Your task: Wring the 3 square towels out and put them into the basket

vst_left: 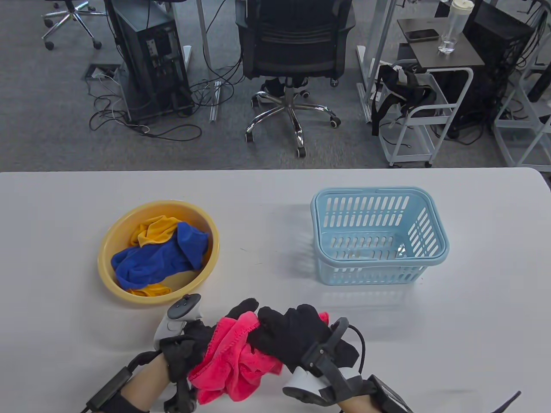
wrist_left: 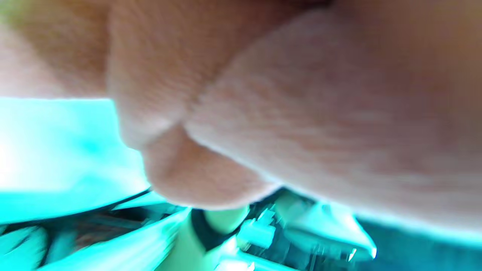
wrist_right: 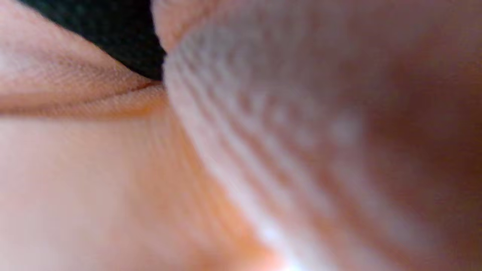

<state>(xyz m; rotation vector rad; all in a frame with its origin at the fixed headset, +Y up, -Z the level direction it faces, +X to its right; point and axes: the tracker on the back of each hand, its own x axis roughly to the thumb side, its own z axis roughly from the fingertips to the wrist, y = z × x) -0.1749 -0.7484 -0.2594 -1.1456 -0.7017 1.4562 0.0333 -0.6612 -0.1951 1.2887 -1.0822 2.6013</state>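
Note:
A pink towel [vst_left: 234,365] is bunched between both hands near the table's front edge. My left hand [vst_left: 193,344] grips its left end and my right hand [vst_left: 292,333] curls round its right end. A blue towel [vst_left: 159,258] and a yellow towel [vst_left: 157,230] lie crumpled in the yellow basin [vst_left: 107,249] at the left. The light blue basket [vst_left: 379,234] stands at the right with no towel in it. Blurred pink cloth [wrist_left: 301,113] fills the left wrist view, and pink cloth [wrist_right: 263,150] also covers the right wrist view.
The white table [vst_left: 275,189] ends at its far edge beyond the basin and basket. Past it are an office chair [vst_left: 295,47], a computer tower [vst_left: 150,60] with floor cables and a white cart [vst_left: 424,116].

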